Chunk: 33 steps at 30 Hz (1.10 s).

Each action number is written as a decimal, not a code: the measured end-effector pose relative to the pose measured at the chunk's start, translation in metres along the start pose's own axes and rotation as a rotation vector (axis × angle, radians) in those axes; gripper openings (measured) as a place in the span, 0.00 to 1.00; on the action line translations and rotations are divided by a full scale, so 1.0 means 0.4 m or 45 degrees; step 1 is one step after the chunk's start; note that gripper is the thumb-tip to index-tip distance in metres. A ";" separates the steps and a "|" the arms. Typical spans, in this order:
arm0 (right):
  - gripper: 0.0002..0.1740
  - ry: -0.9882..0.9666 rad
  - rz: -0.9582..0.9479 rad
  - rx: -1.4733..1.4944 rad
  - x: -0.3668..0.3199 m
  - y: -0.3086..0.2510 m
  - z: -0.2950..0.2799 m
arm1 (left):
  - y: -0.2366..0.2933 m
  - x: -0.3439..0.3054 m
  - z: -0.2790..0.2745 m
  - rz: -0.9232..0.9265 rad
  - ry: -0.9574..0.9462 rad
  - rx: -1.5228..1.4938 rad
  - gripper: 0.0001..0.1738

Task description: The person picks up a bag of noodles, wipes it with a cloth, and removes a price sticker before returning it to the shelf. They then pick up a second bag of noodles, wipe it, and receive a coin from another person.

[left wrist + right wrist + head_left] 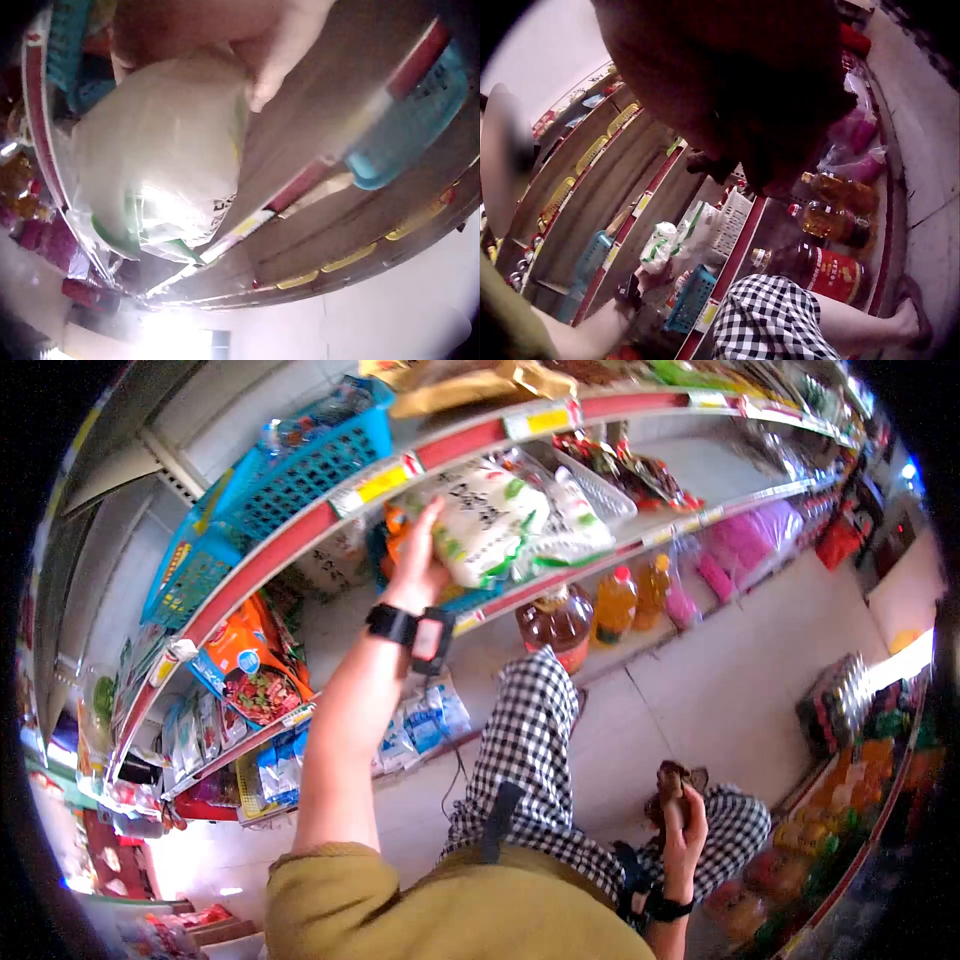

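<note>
In the head view my left hand [420, 572] grips the near end of a plump white bag [488, 525] printed with green leaves and dark characters, over the middle shelf. The left wrist view shows the same bag from below, its crinkled clear end hanging forward. Another white-and-green bag [575, 520] lies right beside it. Low by my right knee, my right hand [684, 832] holds a dark brown thing [672, 778] with uneven edges; what it is I cannot tell. It fills the top of the right wrist view as a dark shape.
A blue basket [300, 470] stands on the upper shelf, and a white basket [605, 495] behind the bags. Orange packets [255, 660] sit to the left. Oil bottles [556, 622] line the bottom shelf beside my checkered knee. More stocked goods [800, 840] stand behind on the right.
</note>
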State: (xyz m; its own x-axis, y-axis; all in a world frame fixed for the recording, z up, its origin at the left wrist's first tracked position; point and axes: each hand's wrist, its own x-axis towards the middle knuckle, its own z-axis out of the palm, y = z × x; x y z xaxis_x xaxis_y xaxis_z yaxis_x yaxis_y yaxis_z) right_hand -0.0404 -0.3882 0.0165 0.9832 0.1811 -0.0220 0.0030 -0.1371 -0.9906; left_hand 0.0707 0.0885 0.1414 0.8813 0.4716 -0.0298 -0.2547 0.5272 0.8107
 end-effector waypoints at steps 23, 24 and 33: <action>0.16 -0.131 0.103 -0.032 0.096 0.034 0.073 | 0.082 -0.025 -0.246 0.677 0.129 1.497 0.16; 0.16 -0.115 0.130 -0.042 0.096 0.039 0.072 | 0.091 -0.040 -0.251 0.850 0.373 1.583 0.13; 0.16 -0.051 0.207 -0.033 0.102 0.026 0.081 | 0.223 -0.049 -0.468 0.864 1.148 1.387 0.39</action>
State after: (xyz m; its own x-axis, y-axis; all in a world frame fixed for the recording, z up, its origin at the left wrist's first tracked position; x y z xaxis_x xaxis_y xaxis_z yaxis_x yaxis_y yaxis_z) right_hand -0.0063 -0.3507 0.0011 0.9631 0.1932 -0.1874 -0.1500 -0.1927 -0.9697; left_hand -0.0437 0.2587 0.1046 0.1047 0.8606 0.4984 0.2603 -0.5074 0.8215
